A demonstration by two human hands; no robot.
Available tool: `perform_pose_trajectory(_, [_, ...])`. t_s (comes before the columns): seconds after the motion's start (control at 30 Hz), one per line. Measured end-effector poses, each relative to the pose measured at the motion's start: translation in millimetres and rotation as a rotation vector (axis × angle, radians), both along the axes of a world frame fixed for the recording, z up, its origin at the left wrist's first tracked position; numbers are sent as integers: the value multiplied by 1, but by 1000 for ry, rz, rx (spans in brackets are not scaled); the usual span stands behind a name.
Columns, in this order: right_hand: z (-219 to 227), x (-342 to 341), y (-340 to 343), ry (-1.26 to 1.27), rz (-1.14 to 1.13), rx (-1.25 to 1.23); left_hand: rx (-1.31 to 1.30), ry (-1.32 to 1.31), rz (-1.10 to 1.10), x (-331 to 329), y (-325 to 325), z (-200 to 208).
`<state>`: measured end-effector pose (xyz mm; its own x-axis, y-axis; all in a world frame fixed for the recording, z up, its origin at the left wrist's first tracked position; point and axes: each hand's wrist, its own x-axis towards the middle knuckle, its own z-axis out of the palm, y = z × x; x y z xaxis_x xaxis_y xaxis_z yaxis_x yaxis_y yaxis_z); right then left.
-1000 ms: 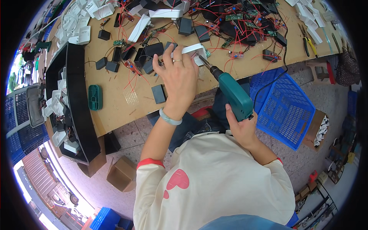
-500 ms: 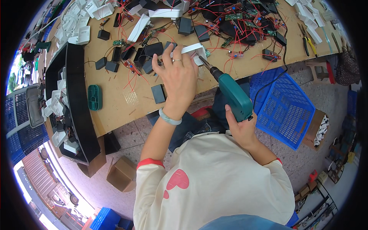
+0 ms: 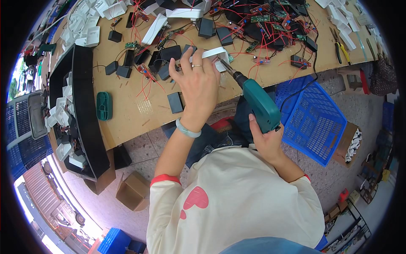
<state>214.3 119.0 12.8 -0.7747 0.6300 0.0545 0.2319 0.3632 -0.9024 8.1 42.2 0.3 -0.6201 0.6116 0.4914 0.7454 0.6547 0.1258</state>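
Observation:
My left hand (image 3: 197,84) bends over a white plastic casing (image 3: 216,52) near the table's front edge. Its far fingers are spread, while the thumb side grips the casing; the thumb's contact is hidden. In my right hand (image 3: 267,142) is a green corded power tool (image 3: 260,103) with a black collar and a narrow metal tip. That tip points up and left into the casing's open side, beside my left fingers. Whether it touches the inside cannot be seen. A small black box (image 3: 174,103) lies just left of my left wrist.
Black boxes, red wires and circuit boards (image 3: 260,18) crowd the table's far side. White casings (image 3: 92,37) are heaped far left, above a black bin (image 3: 86,114) of parts. A green tray (image 3: 104,106) is nearby. Pliers (image 3: 338,46) lie right; a blue basket (image 3: 315,122) stands below.
The green power tool and the white casing have shifted very slightly to the right. Both hands keep the same hold.

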Motion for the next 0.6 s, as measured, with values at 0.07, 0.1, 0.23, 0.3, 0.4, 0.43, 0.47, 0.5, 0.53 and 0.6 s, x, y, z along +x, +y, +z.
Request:
perform_pose_trajectory(0.07, [-3, 1, 1, 14, 11, 20, -3, 0, 1, 0, 0, 0])
perform_pose_trajectory(0.1, [-3, 1, 0, 13, 10, 20, -3, -1, 1, 0, 0, 0])
perform_pose_trajectory(0.23, [1, 0, 0, -14, 2, -2, 1, 1, 0, 0, 0, 0])
perform_pose_trajectory(0.3, [1, 1, 0, -10, 8, 5, -1, 0, 1, 0, 0, 0])
perform_pose_trajectory(0.4, [0, 2, 0, -17, -4, 18, 1, -3, 3, 0, 0, 0])
perform_pose_trajectory(0.43, [-1, 3, 1, -15, -1, 21, 0, -2, 3, 0, 0, 0])
perform_pose_trajectory(0.47, [-1, 3, 1, -12, 1, 25, -1, -2, 3, 0, 0, 0])
perform_pose_trajectory(0.5, [0, 3, 1, -13, 0, 25, -1, -2, 2, 0, 0, -1])
perform_pose_trajectory(0.53, [1, 3, 1, -23, -4, 13, 0, -1, 1, -1, 0, -1])
perform_pose_trajectory(0.6, [1, 3, 1, -33, -7, 0, 1, 2, 1, -1, 1, -2])
